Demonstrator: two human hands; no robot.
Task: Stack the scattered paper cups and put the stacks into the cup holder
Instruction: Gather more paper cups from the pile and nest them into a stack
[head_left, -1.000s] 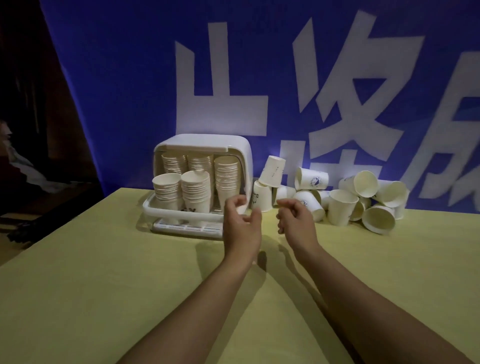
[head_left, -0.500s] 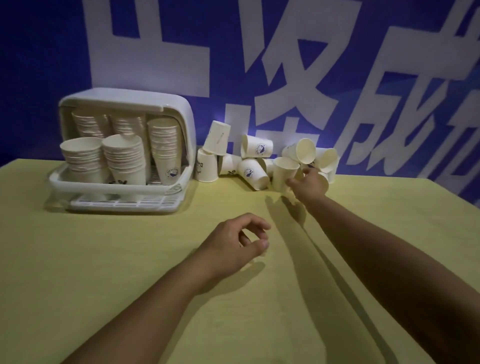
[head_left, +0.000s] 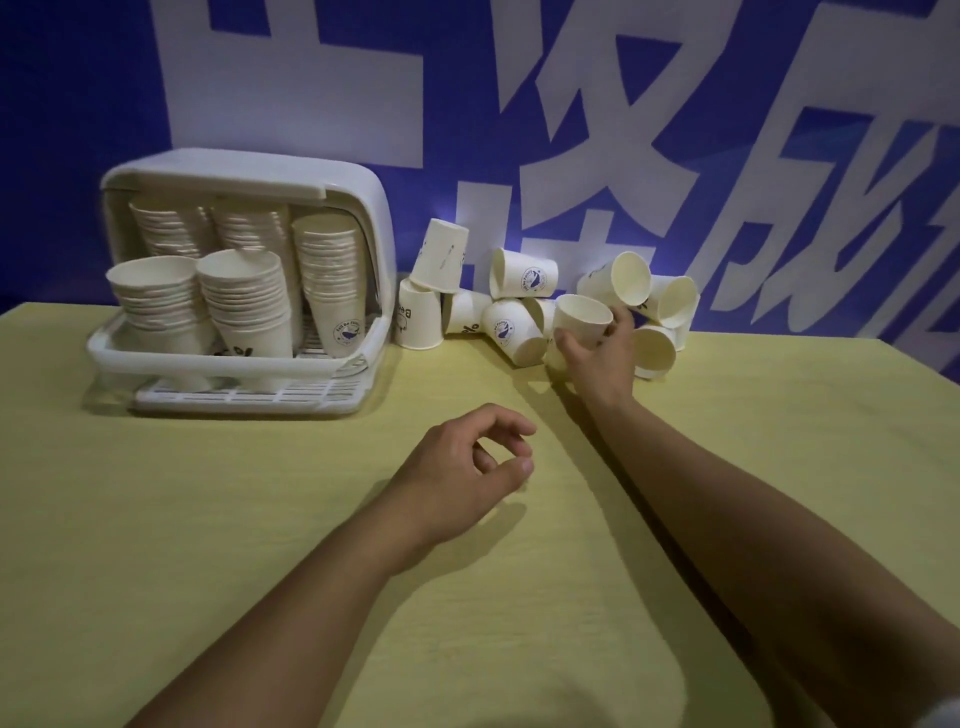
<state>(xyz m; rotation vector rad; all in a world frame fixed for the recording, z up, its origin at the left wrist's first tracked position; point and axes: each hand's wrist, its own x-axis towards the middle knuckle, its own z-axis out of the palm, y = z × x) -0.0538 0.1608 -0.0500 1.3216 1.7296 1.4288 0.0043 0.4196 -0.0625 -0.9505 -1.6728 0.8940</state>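
The right hand (head_left: 597, 353) curls round an upright paper cup (head_left: 581, 318) at the front of the scattered cups (head_left: 524, 306). The left hand (head_left: 467, 462) hovers over the table (head_left: 208, 519), fingers loosely curled, holding nothing. Left of the pile, the cup holder (head_left: 244, 291) already carries several stacks. This looks like the gathering step; next, the held cup needs nesting into another.

I see matt white paper cups (head_left: 524, 332), some printed with a blue logo. The holder (head_left: 249, 179) looks like smooth, slightly glossy white plastic. Matt yellow cloth covers the desk (head_left: 208, 519); the banner (head_left: 519, 104) looks like fabric.
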